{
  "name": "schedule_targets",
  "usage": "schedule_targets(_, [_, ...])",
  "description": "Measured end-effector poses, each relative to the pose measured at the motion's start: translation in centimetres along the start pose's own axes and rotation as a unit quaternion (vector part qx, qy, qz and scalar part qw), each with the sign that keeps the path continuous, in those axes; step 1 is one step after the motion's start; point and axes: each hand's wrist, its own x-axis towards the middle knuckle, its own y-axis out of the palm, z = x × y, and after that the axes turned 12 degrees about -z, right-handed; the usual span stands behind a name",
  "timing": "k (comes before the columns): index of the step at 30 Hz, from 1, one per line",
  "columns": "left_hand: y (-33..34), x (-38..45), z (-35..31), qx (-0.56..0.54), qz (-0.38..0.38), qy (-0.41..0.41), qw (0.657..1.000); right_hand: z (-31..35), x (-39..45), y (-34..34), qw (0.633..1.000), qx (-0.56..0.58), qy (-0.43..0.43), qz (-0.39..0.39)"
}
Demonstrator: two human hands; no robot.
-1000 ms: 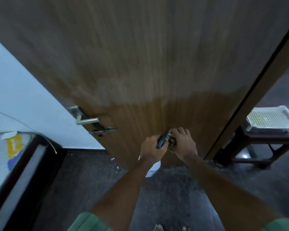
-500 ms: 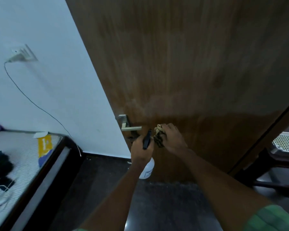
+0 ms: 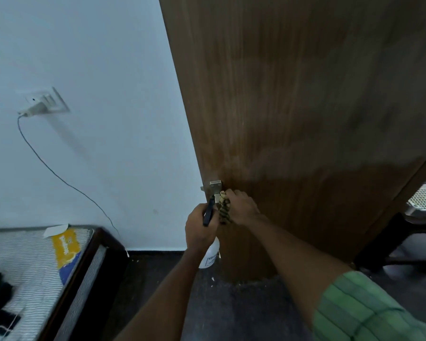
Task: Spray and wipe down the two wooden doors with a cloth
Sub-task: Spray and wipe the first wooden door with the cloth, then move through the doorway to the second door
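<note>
The tall brown wooden door (image 3: 305,119) stands ajar beside a pale blue wall (image 3: 96,94), its lower part darker than the hazy upper part. The right hand (image 3: 241,207) holds its grip clamped on a crumpled yellow-and-black striped cloth (image 3: 224,210), pressing it against the door just below the silver metal handle plate (image 3: 215,187). The left hand (image 3: 199,228) has its grip closed round the black trigger head of a white plastic spray bottle (image 3: 209,254), which hangs below the fist, close to the door's edge. A striped mattress bed (image 3: 22,262) lies at lower left.
</note>
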Motion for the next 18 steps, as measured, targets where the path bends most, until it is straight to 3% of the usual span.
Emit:
schedule_targets(12, [-1.3,-1.9,0.7,-0.013,0.046,0.015,0.999,2.2,-1.1,-0.9,0.993,0.036,0.109,-0.025])
schedule_targets(18, [-2.4,-3.3,0.3,-0.014,0.022,0.023,0.999,2.7,-5.8,-0.4,0.99,0.013,0.125,-0.061])
